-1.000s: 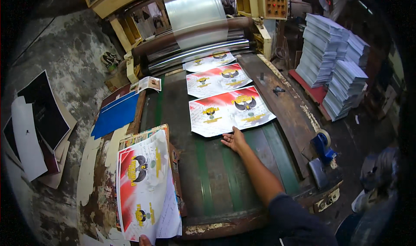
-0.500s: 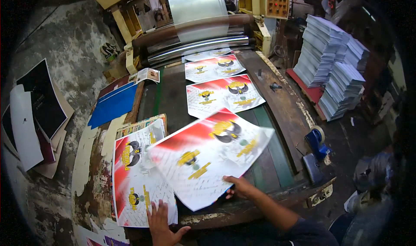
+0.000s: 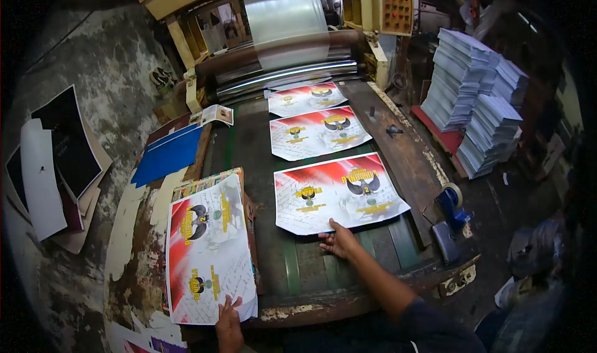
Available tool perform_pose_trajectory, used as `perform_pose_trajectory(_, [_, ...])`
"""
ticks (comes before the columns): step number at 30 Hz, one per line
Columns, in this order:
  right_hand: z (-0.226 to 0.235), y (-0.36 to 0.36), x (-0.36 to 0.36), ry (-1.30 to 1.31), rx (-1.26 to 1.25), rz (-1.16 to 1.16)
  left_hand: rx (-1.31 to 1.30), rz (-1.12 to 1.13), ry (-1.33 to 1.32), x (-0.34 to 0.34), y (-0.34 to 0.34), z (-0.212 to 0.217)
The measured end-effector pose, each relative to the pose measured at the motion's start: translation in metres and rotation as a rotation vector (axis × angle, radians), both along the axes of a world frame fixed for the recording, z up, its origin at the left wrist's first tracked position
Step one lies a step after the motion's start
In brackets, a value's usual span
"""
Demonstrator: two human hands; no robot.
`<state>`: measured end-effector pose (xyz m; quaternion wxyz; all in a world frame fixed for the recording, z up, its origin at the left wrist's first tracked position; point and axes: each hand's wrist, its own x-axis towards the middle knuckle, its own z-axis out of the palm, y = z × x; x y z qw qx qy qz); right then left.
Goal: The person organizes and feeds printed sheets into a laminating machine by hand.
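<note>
A printed sheet point(image 3: 333, 194) in red and white, with dark winged emblems and yellow lettering, lies on the dark feed table of a roller machine. My right hand point(image 3: 337, 240) is at its near edge, thumb over the paper and fingers below the edge. Left of it, a stack of similar sheets point(image 3: 214, 253) lies turned sideways. The fingers of my left hand point(image 3: 230, 322) rest extended on the stack's near edge, by the right corner. Two more matching sheets, the middle one point(image 3: 317, 133) and the far one point(image 3: 308, 99), lie in line toward the rollers.
Shiny rollers point(image 3: 286, 76) and a clear film web point(image 3: 287, 26) stand beyond the sheets. A blue sheet point(image 3: 165, 160) lies at left. On the right edge sit a blue tape dispenser point(image 3: 457, 210) and a dark flat block point(image 3: 445, 241). Tall paper stacks point(image 3: 463, 79) stand farther right.
My right hand has moved the near sheet forward and laid it flat, square behind the others. The sheets ahead have shifted slightly. My left hand has drawn back toward the stack's near edge.
</note>
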<state>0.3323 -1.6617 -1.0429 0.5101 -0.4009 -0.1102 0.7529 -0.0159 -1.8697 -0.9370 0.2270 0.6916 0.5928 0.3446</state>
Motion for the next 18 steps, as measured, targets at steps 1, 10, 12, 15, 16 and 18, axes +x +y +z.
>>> perform_pose_trajectory(1, [0.0,0.007,0.002,-0.016,0.007,-0.012,0.022,0.12,-0.275,-0.002,0.002,-0.004])
perform_pose_trajectory(10, [0.021,-0.024,0.002,0.018,0.051,-0.108,0.255,0.3,-0.055,0.022,0.0,0.002])
perform_pose_trajectory(12, [0.066,-0.071,-0.017,-0.015,0.252,0.315,0.172,0.142,-0.04,0.043,-0.006,0.023])
perform_pose_trajectory(15, [0.069,-0.115,-0.024,-0.083,0.319,0.574,0.118,-0.189,0.074,0.058,-0.01,0.044])
perform_pose_trajectory(16, [0.061,-0.123,-0.024,-0.108,0.269,0.636,0.11,-0.185,0.077,0.058,-0.013,0.046])
perform_pose_trajectory(18, [0.063,-0.146,-0.024,-0.185,0.214,0.442,0.231,-0.332,0.266,0.06,-0.009,0.044])
